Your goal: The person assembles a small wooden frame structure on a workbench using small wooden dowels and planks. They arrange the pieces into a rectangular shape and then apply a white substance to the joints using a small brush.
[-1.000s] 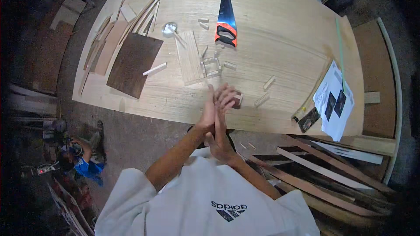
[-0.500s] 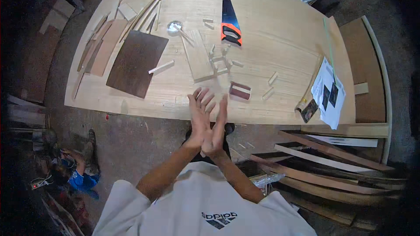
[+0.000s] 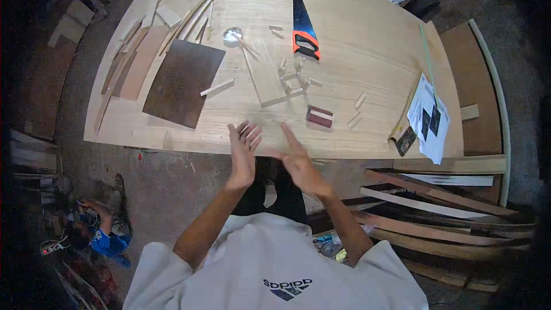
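From far away, I saw that the left hand (image 3: 243, 159) was open and slightly spread, and the right hand (image 3: 301, 165) was also open, near the left but apart from it. On the table (image 3: 373, 63), just ahead of the right hand and slightly to its right, there lay a maroon block (image 3: 319, 117). Ahead, between both hands, lay a pale board (image 3: 266, 77), and the saw (image 3: 303, 23) rested farther ahead of the right hand
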Demonstrator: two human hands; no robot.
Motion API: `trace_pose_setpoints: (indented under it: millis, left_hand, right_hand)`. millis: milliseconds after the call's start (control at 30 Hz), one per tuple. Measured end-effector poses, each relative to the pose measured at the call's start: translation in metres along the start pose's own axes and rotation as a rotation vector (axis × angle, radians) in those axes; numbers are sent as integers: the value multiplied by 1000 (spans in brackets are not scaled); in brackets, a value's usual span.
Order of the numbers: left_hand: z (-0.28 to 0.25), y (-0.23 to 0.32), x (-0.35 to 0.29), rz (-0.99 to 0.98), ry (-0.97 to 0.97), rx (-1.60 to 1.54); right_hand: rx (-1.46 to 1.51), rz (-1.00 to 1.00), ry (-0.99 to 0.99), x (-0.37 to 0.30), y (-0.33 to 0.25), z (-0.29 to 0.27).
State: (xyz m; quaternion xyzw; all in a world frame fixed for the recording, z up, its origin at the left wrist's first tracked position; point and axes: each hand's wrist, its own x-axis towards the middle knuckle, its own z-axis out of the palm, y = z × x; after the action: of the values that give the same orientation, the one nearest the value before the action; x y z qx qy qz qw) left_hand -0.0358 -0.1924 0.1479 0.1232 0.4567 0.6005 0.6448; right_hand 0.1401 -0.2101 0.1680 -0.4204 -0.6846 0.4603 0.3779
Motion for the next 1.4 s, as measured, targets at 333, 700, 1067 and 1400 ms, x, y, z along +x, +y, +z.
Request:
trace_pose_setpoints:
  millis: [333, 700, 1067, 1400]
  left_hand:
    - [54, -7, -17, 144, 64, 3]
    - [79, -30, -21, 62, 5, 13]
    - [88, -30, -8, 66, -13, 104]
    - [104, -68, 24, 99, 66, 184]
  right_hand:
    - [499, -14, 1108, 35, -27, 33]
    - [327, 35, 735, 1, -21, 15]
    - [605, -9, 1010, 19, -23, -56]
    - [880, 404, 526, -21, 76, -13]
